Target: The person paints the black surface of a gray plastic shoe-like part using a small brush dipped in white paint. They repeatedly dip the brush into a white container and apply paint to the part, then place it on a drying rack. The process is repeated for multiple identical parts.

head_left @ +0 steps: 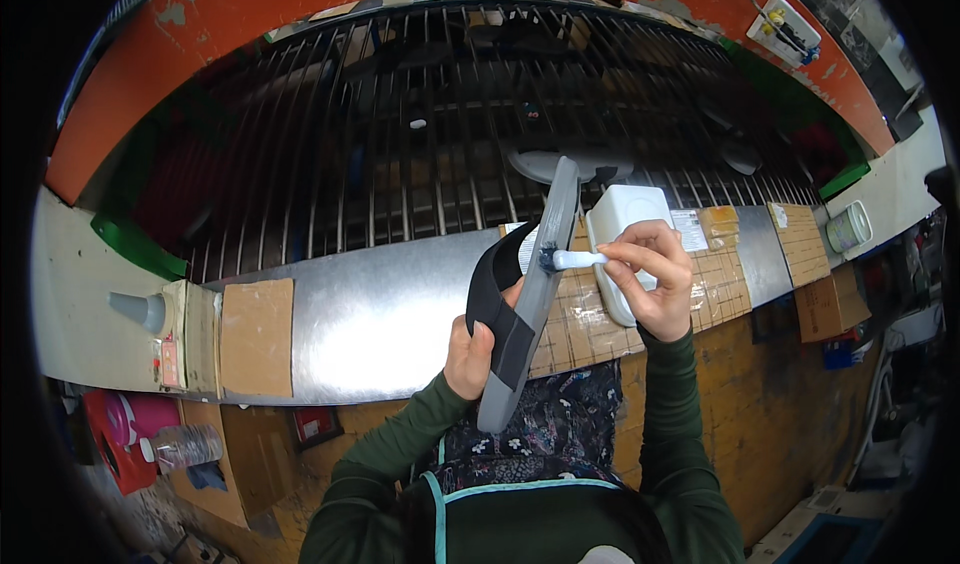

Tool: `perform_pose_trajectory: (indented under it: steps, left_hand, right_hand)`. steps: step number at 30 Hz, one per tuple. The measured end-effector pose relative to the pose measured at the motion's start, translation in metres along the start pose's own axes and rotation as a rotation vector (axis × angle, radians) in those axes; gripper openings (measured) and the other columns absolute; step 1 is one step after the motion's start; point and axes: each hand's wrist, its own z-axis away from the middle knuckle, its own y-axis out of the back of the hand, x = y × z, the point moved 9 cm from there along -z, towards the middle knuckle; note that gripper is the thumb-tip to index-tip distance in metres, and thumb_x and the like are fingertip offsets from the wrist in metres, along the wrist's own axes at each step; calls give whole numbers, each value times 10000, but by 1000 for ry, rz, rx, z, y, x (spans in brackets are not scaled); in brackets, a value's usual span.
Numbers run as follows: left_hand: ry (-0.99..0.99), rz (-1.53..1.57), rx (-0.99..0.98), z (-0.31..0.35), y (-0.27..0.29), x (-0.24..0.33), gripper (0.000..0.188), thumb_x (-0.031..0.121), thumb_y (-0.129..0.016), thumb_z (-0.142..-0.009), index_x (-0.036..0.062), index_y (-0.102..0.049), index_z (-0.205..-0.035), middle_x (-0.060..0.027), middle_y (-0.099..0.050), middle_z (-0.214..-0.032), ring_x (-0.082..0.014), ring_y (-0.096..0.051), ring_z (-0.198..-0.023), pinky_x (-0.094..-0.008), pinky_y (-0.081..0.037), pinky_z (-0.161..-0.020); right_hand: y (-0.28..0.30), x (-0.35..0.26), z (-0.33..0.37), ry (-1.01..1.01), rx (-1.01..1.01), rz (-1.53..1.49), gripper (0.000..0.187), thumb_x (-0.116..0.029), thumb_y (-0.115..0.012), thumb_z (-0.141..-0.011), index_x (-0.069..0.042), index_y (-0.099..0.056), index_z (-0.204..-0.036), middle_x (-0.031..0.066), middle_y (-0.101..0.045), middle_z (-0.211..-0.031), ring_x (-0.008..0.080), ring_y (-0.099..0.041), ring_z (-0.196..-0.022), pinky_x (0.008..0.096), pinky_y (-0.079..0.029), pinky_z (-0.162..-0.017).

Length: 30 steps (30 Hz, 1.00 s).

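My left hand (467,360) is closed round a slide sandal, gripping it by the black strap (486,282). The grey sole (540,309) stands on edge, tilted, toe end up and away from me. Between the thumb and fingertips of my right hand (657,282) is a small brush (577,260) with a pale handle. Its dark bristles touch the sole near the strap. Behind that hand, a white plastic container (632,210) stands on the cardboard, partly hidden by my fingers. A second grey sandal (545,167) lies on the metal rods beyond.
A rack of metal rods (437,194) runs along behind the steel ledge (370,314). Tape-covered cardboard (575,329) lies on the ledge, with a yellowish block (718,226) at right. At left are a cardboard piece (257,339), a grey cone (138,312) and a clear bottle (187,447).
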Motion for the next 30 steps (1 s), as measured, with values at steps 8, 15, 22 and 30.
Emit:
perform_pose_trajectory:
  steps: [8,15,22,30]
  left_hand:
    - [-50,5,1,-7,-2,13,644,441,-282,-1046,-78,-443,-1391,-134,-654,-1111,-121,-546,-830,-261,-447,-757]
    - [4,42,59,-14,0,9,835,611,-239,-998,-79,-314,-1462,-151,-605,-1205,-149,-607,-974,-276,-495,-824]
    - [-57,37,29,-25,-6,21,809,586,-206,-1011,-73,-286,-1475,-180,-543,-1320,-200,-578,-1134,-315,-471,-947]
    - [-107,6,51,-32,-10,37,843,618,-156,-997,-57,-233,-1495,-187,-493,-1383,-224,-548,-1208,-336,-459,-995]
  right_hand:
    - [-1,-1,2,-13,11,63,186,-45,-751,-766,-63,-756,-952,43,-613,-902,116,-551,-719,250,-414,-657]
    - [-3,0,5,-55,48,54,205,-102,-776,-727,-126,-769,-931,-2,-631,-865,120,-522,-709,296,-302,-727]
    - [-6,-3,6,-42,44,56,204,-102,-776,-726,-128,-766,-928,-3,-632,-863,118,-512,-702,305,-283,-723]
    - [-8,-15,2,6,15,120,197,-109,-777,-729,-136,-767,-924,-3,-638,-868,115,-498,-686,313,-273,-713]
